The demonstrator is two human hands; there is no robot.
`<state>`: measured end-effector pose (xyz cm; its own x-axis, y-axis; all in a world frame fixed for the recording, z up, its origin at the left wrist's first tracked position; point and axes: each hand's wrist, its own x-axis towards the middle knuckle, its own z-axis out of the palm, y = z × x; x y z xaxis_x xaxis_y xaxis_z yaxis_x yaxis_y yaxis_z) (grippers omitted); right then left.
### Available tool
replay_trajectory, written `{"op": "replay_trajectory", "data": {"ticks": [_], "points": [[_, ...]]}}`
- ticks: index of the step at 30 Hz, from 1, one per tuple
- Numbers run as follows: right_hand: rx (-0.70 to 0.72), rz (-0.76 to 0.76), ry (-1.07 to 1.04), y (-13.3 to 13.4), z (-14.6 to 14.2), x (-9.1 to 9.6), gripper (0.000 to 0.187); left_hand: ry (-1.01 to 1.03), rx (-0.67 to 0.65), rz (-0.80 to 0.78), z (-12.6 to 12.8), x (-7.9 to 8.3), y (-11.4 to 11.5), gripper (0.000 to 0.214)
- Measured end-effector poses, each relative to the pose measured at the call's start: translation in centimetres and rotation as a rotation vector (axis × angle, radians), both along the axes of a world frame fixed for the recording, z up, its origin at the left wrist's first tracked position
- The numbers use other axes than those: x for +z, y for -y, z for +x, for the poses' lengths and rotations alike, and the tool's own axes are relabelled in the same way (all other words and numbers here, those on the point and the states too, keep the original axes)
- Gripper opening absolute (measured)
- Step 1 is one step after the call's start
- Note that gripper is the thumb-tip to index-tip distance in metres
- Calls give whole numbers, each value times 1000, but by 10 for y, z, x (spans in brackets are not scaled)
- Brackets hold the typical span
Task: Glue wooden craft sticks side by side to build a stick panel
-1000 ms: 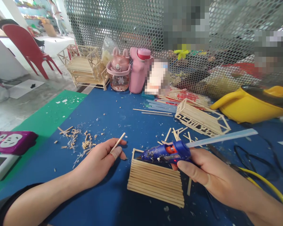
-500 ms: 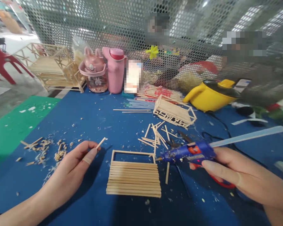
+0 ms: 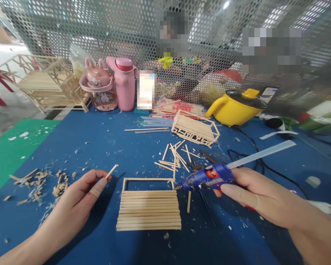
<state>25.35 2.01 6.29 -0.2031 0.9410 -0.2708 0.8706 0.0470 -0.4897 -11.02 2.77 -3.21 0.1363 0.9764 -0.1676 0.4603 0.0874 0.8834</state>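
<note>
Between thumb and fingers, my left hand [image 3: 84, 195] pinches a short wooden stick [image 3: 111, 170], its tip whitish, above the blue table. My right hand [image 3: 253, 195] is wrapped round a blue hot glue gun [image 3: 209, 177] with a long translucent glue stick [image 3: 264, 154] jutting from its back. The gun's nozzle is at the upper right corner of a flat wooden stick panel [image 3: 149, 211]; whether it touches, I cannot tell. That panel lies on the table, with a thin open frame along its far side.
Loose cut sticks [image 3: 176, 158] and pliers [image 3: 194, 166] lie beyond the gun. A small stick model [image 3: 195, 129], a yellow pot [image 3: 237, 108], a pink bottle [image 3: 125, 84] and a clear pink jug [image 3: 100, 94] stand farther back. Wood scraps [image 3: 35, 182] litter the left.
The whole view has shifted, so most things appear farther left. Both hands keep their grips, and the nozzle stays by the panel's corner.
</note>
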Motion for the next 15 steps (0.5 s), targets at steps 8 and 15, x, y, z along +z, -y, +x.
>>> {"op": "replay_trajectory", "data": {"ticks": [8, 15], "points": [[15, 18, 0, 0, -3, 3, 40, 16, -9, 12, 0, 0, 0, 28], [1, 16, 21, 1, -6, 4, 42, -13, -17, 5, -2, -1, 0, 31]]}}
